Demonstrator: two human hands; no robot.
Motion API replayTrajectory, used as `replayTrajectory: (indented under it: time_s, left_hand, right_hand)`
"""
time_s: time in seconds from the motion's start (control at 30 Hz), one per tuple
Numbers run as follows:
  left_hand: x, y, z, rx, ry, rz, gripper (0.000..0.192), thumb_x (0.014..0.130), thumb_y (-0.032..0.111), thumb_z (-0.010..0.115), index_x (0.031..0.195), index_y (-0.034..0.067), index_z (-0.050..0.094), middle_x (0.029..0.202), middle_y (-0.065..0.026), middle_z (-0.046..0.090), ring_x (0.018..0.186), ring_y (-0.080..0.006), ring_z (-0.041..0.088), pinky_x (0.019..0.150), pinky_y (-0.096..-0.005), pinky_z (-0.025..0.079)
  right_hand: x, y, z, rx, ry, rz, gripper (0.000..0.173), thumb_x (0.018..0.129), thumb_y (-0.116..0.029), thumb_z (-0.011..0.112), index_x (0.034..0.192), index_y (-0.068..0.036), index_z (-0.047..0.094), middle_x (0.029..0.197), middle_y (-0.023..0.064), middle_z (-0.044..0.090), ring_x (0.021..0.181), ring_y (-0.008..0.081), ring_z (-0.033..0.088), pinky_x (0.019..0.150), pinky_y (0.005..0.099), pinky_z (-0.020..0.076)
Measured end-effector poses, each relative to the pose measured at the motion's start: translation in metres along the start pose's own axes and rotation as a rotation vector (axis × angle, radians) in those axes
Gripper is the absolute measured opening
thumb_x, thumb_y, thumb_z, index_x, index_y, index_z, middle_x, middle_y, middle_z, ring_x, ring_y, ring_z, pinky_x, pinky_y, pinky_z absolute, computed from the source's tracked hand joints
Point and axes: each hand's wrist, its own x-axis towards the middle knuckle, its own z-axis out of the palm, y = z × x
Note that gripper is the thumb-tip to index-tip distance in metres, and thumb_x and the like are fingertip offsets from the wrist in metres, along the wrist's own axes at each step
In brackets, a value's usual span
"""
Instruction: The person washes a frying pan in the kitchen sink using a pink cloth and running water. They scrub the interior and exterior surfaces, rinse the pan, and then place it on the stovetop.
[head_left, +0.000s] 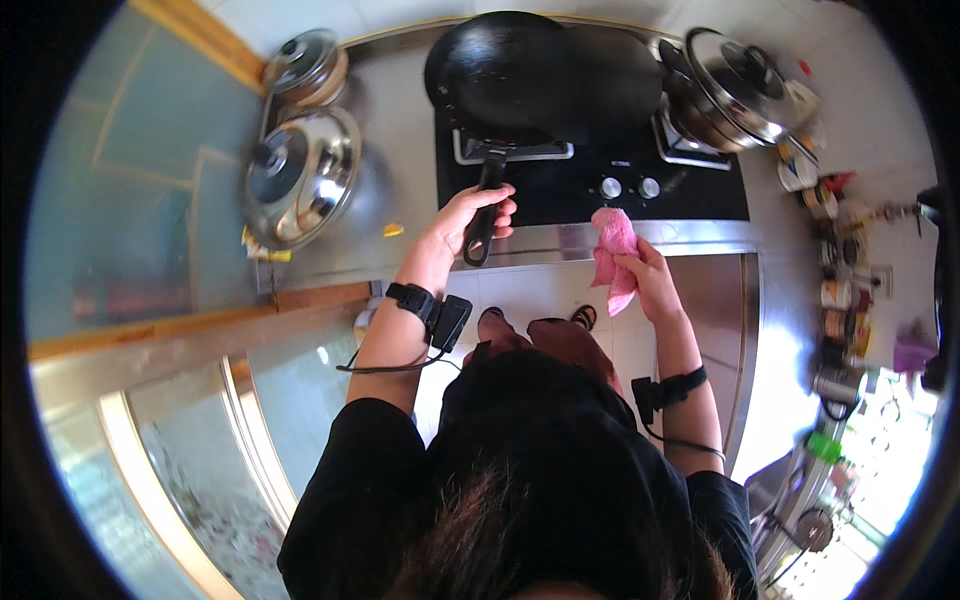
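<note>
A black wok (480, 82) rests on the left burner of the black gas hob (540, 199). Its black handle (491, 176) points towards me, and my left hand (469, 214) is wrapped around it. Against the wok's right side lies a dark, round, pan-like shape (600, 82), too blurred to name surely. A crumpled pink cloth (616, 247) hangs from my right hand (651, 277), pinched between thumb and fingers. The cloth is over the counter's steel front edge (675, 236), just below two silver hob knobs (611, 187).
On the right burner stands a steel pot (712, 112) with a glass lid. Two lidded pots (304, 180) (304, 64) occupy the left counter, near a small yellow scrap (393, 229). Several jars (836, 292) line the right wall. A green thing (825, 448) is by the sink.
</note>
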Motion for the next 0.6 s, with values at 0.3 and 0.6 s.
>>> replayTrajectory:
  time_s: [0.3, 0.6]
  left_hand:
    - [0.008, 0.005, 0.012, -0.179, -0.258, -0.032, 0.012, 0.091, 0.009, 0.065, 0.089, 0.011, 0.053, 0.065, 0.0033, 0.048, 0.046, -0.0036, 0.041, 0.042, -0.0183, 0.033]
    - [-0.103, -0.067, 0.081, -0.054, -0.202, -0.122, 0.01, 0.094, 0.009, 0.06, 0.09, 0.01, 0.051, 0.064, 0.0031, 0.044, 0.046, -0.004, 0.039, 0.041, -0.019, 0.032]
  right_hand:
    - [-0.064, 0.027, -0.016, 0.169, 0.298, -0.042, 0.037, 0.09, -0.006, 0.06, 0.126, 0.003, 0.056, 0.11, 0.0101, 0.066, 0.097, 0.019, 0.065, 0.088, 0.0308, 0.0523]
    - [-0.153, 0.076, -0.045, 0.257, 0.353, -0.112, 0.038, 0.089, -0.012, 0.059, 0.125, 0.001, 0.056, 0.108, 0.009, 0.066, 0.096, 0.0167, 0.064, 0.089, 0.0299, 0.0514]
